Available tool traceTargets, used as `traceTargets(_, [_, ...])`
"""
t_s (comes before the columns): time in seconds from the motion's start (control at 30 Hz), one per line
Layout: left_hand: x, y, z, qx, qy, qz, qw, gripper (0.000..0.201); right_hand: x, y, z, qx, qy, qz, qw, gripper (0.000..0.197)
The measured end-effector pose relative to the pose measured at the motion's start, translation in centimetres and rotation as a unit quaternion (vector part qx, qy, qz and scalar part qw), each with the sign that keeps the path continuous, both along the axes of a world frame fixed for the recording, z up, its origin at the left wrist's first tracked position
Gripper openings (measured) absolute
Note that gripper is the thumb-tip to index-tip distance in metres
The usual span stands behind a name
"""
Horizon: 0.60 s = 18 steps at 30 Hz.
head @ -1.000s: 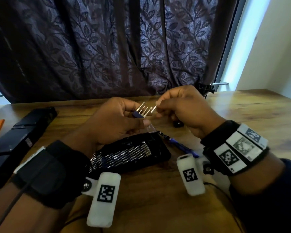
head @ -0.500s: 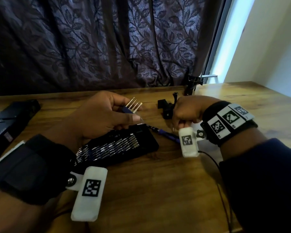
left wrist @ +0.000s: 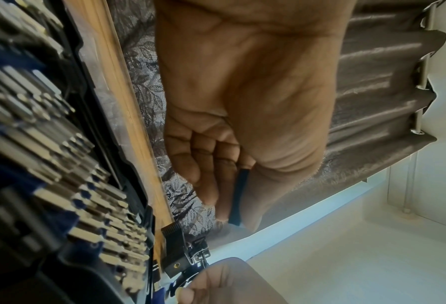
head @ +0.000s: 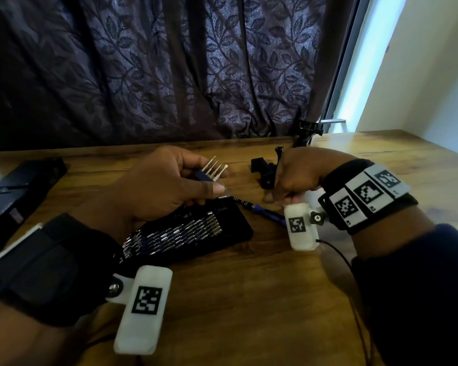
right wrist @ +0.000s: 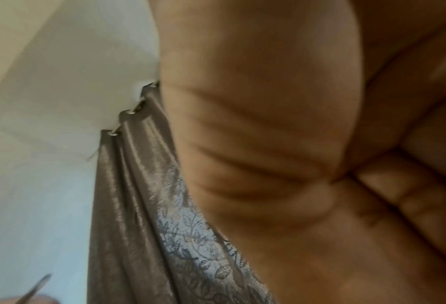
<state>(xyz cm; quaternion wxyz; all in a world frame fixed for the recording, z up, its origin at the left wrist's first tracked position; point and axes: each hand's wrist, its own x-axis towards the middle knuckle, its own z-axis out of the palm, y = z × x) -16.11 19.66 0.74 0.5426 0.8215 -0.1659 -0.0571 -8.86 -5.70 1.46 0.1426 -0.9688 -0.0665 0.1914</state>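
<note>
My left hand (head: 208, 178) hovers over the open black bit case (head: 230, 228) and grips a short blue holder strip (head: 214, 170) with several silver bits fanned out of it. In the left wrist view the curled fingers (left wrist: 206, 181) and thumb clamp the dark strip (left wrist: 238, 197). My right hand (head: 274, 199) is down at the table, fingers curled. It appears to pinch a thin silver bit (head: 276, 203) just above the blue screwdriver (head: 259, 209), which lies beside the case. The right wrist view shows mostly palm.
A black camera mount (head: 265, 173) sits just behind my right hand. A long black box (head: 19, 186) lies at the table's left edge. A clamp (head: 306, 130) stands at the back by the dark curtain. Bare wooden table (head: 249, 299) lies in front of the case.
My right hand pulled one bit from the strip, then dropped right and down to the table beside the screwdriver. The left hand kept the strip and sank slightly toward the case.
</note>
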Motion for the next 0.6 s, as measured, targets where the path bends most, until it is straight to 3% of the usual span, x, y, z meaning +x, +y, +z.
traceTargets(0.2, [0.1,0.0,-0.1,-0.017,0.016,0.017,1.0,0.024,-0.7,1.5,0.3,-0.085,0.006,0.059,0.995,0.037])
traceTargets(0.3, [0.2,0.0,-0.1,-0.044,0.025,0.024,0.998,0.031,-0.8,1.8,0.3,-0.115,0.003,0.076,0.99,0.043])
traceTargets(0.47, [0.2,-0.2,-0.1,-0.102,0.055,0.017,0.993,0.038,-0.8,2.2,0.1,-0.125,0.022,0.118,0.985,0.033])
traceTargets(0.6, [0.3,-0.5,0.1,-0.16,0.068,0.046,0.984,0.032,-1.2,0.8,0.3,-0.056,0.02,0.111,0.992,0.017])
